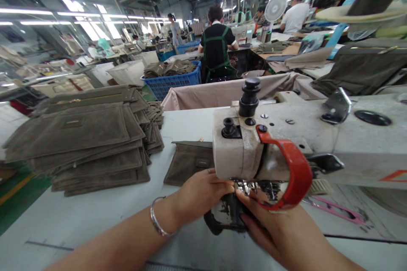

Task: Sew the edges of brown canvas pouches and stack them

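Note:
A grey-brown fabric panel with a small label lies on the table, its right part hidden behind the head of a white sewing machine. My left hand, a bracelet on its wrist, has its fingers closed on the panel's near edge beside the presser foot. On the other side of the foot is my right hand. Its fingertips are drawn together close to the foot, and what they hold is hidden. A red curved guard covers part of that hand.
A tall stack of similar panels stands on the left. Pink-handled snips lie right of the machine. Beyond the table are a pink cloth-lined bin, a blue crate of pieces and a seated person.

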Demonstrator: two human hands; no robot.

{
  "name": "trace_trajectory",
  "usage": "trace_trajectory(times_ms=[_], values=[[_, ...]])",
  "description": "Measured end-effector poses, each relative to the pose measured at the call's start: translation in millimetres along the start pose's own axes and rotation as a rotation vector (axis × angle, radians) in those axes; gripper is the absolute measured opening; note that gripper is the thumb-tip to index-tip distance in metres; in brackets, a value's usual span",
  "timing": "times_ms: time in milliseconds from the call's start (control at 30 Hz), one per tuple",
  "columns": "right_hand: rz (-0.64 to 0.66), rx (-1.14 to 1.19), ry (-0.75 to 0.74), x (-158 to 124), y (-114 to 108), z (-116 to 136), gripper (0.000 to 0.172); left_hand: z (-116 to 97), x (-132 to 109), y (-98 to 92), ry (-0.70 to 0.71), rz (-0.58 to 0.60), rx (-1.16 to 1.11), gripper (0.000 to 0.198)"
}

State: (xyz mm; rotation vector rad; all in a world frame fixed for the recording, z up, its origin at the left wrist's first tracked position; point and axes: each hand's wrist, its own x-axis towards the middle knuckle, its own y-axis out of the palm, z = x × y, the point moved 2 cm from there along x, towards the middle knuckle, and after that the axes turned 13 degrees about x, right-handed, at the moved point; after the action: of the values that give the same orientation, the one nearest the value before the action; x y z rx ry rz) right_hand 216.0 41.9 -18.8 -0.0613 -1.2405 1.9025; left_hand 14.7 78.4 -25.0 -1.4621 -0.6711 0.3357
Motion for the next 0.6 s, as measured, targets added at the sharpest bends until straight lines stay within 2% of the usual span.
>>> trace_trajectory(times_ms=[133,267,433,600], values=[[-0.009,0.023,0.018,1,1,0,0.037,5,8,-3.3,-0.019,0.009,0.112,0.02],[-0.009,0.038,0.033,1,0,0,0.036,7,10,0.3,-0.03,0.012,0.221,0.031],[0.013,0.028,0.054,2,1,0,0.032,8,8,7.5,-0.055,0.024,0.257,0.029],[0.005,0.01,0.046,-1,3,-2,0.032,5,7,6.3,-0.075,0.045,0.277,0.026]])
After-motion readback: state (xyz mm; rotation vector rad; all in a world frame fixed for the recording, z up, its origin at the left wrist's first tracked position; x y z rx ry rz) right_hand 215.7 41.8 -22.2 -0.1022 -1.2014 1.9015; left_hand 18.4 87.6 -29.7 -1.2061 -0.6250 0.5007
